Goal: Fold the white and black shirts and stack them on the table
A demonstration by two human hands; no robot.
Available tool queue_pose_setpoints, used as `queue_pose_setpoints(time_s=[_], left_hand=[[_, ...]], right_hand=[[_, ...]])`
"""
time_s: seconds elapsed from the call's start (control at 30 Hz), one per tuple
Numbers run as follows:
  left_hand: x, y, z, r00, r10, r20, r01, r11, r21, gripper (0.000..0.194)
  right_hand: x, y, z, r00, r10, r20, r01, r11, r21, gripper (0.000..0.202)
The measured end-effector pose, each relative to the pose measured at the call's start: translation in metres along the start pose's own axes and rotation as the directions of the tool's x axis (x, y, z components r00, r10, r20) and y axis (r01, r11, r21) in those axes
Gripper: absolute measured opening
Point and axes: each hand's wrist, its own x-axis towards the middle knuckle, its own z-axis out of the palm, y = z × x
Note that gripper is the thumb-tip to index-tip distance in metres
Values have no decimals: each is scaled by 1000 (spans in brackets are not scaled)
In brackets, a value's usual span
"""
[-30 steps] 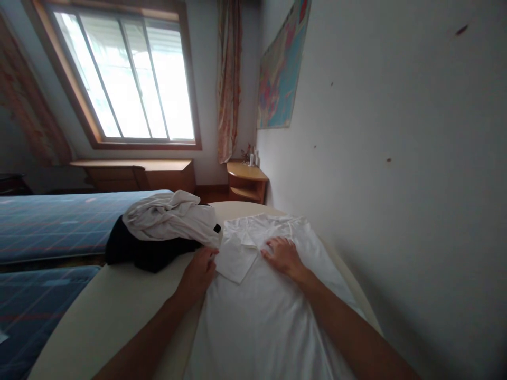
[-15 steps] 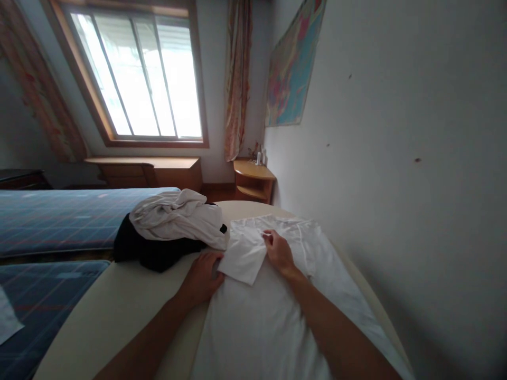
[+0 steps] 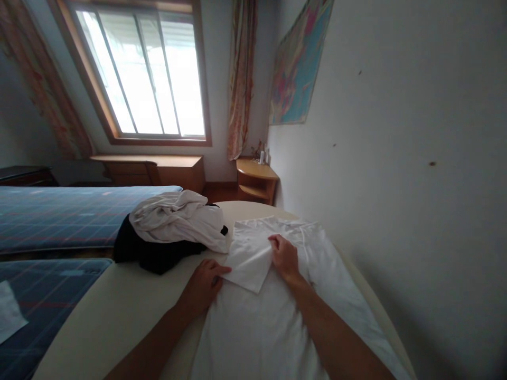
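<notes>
A white shirt point(image 3: 261, 327) lies spread along the round table, its near part running out of view at the bottom. What looks like its sleeve point(image 3: 247, 264) is folded over the body as a flat flap. At the flap's left corner, my left hand point(image 3: 204, 279) holds the cloth between an outstretched index finger and the thumb. My right hand point(image 3: 284, 256) is closed in a pinch on the flap's right edge, fingertips on the fabric. Part of the cloth beneath this hand is hidden.
Left of the shirt, a crumpled heap of light grey cloth point(image 3: 178, 216) rests on black cloth point(image 3: 158, 256) on the cream table point(image 3: 130, 311). Blue plaid mattresses point(image 3: 79, 216) stand to the left. A white wall point(image 3: 415, 221) rises close on the right. A small corner shelf point(image 3: 257, 169) stands behind.
The flap has been drawn slightly toward me and spread flatter. My right hand has shifted a little right and nearer; the left index finger now reaches onto the corner.
</notes>
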Motion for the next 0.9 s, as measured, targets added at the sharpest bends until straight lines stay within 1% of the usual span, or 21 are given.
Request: queue_pose_setpoints(time_s=[0.07, 0.13, 0.2, 0.23, 0.27, 0.3, 0.33, 0.37, 0.4, 0.43, 0.47, 0.5, 0.53, 0.57, 0.6, 0.63, 0.67, 0.73, 0.8, 0.83, 0.9], left_hand=[[0, 2, 0, 1000, 0, 10, 0, 1000, 12, 42], [0, 4, 0, 1000, 4, 10, -4, 1000, 20, 42], [0, 5, -1, 1000, 4, 5, -4, 1000, 27, 42], [0, 6, -1, 1000, 4, 1, -4, 999, 31, 42], [0, 6, -1, 1000, 7, -1, -7, 999, 34, 41], [-1, 7, -2, 1000, 15, -4, -15, 999, 34, 41], [-1, 7, -2, 1000, 30, -6, -30, 999, 33, 41], [-1, 7, -3, 998, 55, -5, -55, 998, 31, 42], [-1, 7, -3, 996, 85, -2, -85, 996, 28, 42], [-2, 7, -3, 994, 110, 1, -110, 994, 25, 42], [-2, 7, -3, 992, 127, 2, -127, 992, 24, 43], [-2, 7, -4, 991, 135, 1, -135, 990, 25, 42], [-2, 7, -4, 991, 135, -1, -135, 990, 28, 41], [-2, 8, -4, 992, 129, -7, -129, 991, 33, 38], [-2, 8, -4, 992, 122, -13, -122, 992, 39, 35], [-2, 9, -4, 993, 117, -17, -117, 992, 44, 32], [-2, 10, -4, 993, 116, -18, -115, 992, 49, 29], [-2, 11, -5, 993, 113, -22, -112, 992, 54, 25], [-1, 13, -6, 994, 105, -24, -104, 993, 57, 19], [-1, 14, -7, 995, 99, -24, -98, 994, 56, 17], [1, 15, -7, 996, 82, -22, -81, 995, 57, 21]], right_hand=[[1, 4, 0, 999, 44, -16, -44, 999, 2, 34], [1, 6, 0, 997, 75, -19, -76, 996, -45, 34], [0, 6, 0, 997, 64, -51, -69, 991, -112, 34], [-2, 4, 1, 997, 29, -77, -39, 989, -140, 35], [-3, 1, 0, 995, -34, -95, 19, 987, -157, 36], [-6, -2, 0, 988, -121, -95, 105, 982, -157, 38], [-8, -6, 0, 972, -224, -67, 214, 967, -137, 39], [-11, -9, -1, 941, -338, -6, 336, 937, -98, 40], [-15, -13, -2, 889, -451, 81, 455, 890, -42, 42], [-19, -16, -2, 818, -548, 176, 553, 833, 22, 43], [-23, -19, -3, 739, -621, 262, 624, 777, 81, 46], [-27, -22, -5, 667, -668, 330, 669, 732, 129, 50], [-31, -25, -7, 614, -694, 376, 694, 702, 162, 57], [-34, -28, -10, 585, -706, 399, 706, 686, 178, 64], [-37, -32, -13, 580, -706, 407, 707, 684, 179, 69], [-40, -36, -17, 585, -698, 413, 704, 690, 169, 69], [-42, -41, -21, 591, -684, 427, 701, 697, 147, 64], [-45, -52, -29, 602, -641, 476, 700, 711, 72, 43], [-48, -63, -34, 598, -601, 531, 715, 699, -15, 25], [-49, -67, -36, 590, -586, 555, 727, 685, -49, 20], [-51, -73, -38, 575, -572, 585, 746, 660, -89, 19]])
